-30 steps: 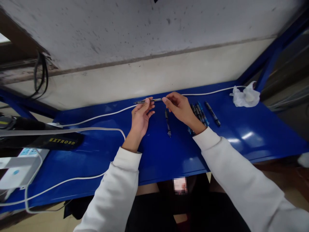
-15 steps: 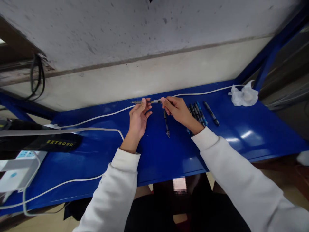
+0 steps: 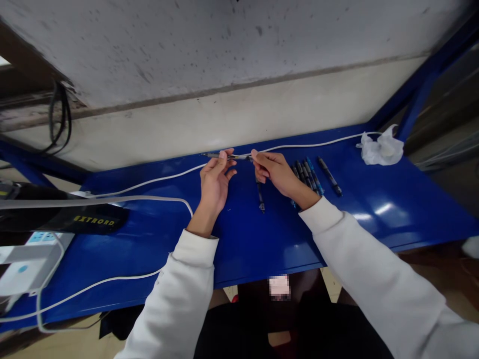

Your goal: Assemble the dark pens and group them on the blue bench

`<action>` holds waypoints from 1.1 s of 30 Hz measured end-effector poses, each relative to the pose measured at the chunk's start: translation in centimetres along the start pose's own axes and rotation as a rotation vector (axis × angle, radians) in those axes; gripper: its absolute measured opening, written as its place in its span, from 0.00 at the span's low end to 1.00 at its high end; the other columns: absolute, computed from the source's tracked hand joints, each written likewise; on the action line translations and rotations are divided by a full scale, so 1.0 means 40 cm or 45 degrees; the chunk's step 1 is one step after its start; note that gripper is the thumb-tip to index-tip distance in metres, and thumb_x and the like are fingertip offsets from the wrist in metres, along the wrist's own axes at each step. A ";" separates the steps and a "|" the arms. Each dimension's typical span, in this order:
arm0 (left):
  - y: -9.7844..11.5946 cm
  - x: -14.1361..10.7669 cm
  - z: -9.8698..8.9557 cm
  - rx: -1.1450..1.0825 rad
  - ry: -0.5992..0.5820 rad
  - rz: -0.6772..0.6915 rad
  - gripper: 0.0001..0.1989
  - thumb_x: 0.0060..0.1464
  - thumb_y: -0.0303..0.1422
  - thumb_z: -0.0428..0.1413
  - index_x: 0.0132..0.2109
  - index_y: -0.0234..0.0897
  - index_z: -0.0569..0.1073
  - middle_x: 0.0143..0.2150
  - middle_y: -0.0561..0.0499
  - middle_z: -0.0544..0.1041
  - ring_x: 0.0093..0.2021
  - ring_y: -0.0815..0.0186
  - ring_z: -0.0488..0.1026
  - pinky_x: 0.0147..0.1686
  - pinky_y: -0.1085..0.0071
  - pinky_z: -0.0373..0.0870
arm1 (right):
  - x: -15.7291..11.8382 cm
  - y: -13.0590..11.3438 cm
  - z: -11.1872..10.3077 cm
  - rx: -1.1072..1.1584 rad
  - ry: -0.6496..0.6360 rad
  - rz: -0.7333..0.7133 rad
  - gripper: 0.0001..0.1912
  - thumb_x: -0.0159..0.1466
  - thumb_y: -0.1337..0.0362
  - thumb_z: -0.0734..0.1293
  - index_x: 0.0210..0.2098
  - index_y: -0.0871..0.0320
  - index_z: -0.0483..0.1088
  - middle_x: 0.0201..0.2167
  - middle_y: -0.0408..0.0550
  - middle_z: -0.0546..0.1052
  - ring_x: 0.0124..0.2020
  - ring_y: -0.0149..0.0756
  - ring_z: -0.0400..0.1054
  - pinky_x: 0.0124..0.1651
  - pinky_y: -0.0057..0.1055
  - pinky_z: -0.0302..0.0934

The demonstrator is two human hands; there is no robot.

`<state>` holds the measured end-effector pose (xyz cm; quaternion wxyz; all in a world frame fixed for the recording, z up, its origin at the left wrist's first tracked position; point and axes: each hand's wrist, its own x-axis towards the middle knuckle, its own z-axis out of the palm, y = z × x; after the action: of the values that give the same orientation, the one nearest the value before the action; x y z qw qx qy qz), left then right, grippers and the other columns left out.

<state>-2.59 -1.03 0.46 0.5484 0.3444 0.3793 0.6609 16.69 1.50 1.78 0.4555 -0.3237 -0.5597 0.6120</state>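
A slim dark pen [image 3: 239, 157] is held level above the back of the blue table [image 3: 254, 239], stretched between my two hands. My left hand [image 3: 215, 184] pinches it near its pointed end, which sticks out to the left. The other end is closed in the thumb and fingers of my right hand [image 3: 275, 172], partly hidden. Just below my right hand, another pen [image 3: 261, 197] lies on the table. A row of dark and blue pens [image 3: 309, 175] lies beyond my right wrist, partly covered by it. One more dark pen [image 3: 329, 175] lies apart, to their right.
A crumpled white plastic bag [image 3: 381, 149] sits at the back right. White cable [image 3: 314, 145] runs along the table's rear edge. On the left are a black object lettered EXTRORD [image 3: 82, 214] and a white power strip [image 3: 22, 274] with cords. A wall stands behind the table.
Both hands keep their hold on the pen. The gap between my fingertips looks slightly wider, and the whole view has shifted a little.
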 end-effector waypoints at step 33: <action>-0.063 -0.039 0.014 1.322 -0.637 0.508 0.14 0.64 0.17 0.60 0.49 0.40 0.80 0.51 0.48 0.80 0.46 0.63 0.78 0.52 0.62 0.77 | 0.022 -0.034 -0.122 1.425 0.298 0.077 0.23 0.84 0.55 0.63 0.32 0.49 0.56 0.20 0.32 0.54 0.18 0.29 0.47 0.21 0.28 0.51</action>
<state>-0.69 -2.23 -1.55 0.2470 0.7760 0.4398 0.3786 21.04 4.18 2.40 0.5989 -0.1146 -0.0867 0.7878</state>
